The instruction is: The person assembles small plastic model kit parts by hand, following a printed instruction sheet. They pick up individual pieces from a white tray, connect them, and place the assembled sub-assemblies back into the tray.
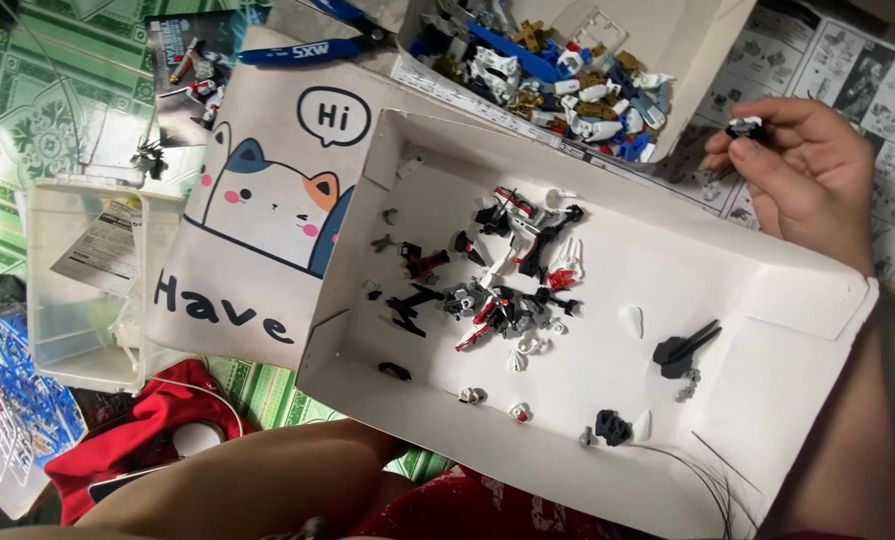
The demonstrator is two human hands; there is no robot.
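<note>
Right hand (812, 175), fingers curled nearly closed, pinches a small black part (745, 127) at its fingertips above the manual (847, 70). It sits beyond the white box's (767, 300) far rim. Left hand not visible.

Plain white inside the shallow cardboard box lid (767, 300), strewn with black, red, grey and white small plastic model parts (497, 280). Cream on the cat-printed flat bag (267, 190): grey-and-orange ears, pink cheeks, black lettering. Green-and-white patterned floor mat (47, 100).
</note>
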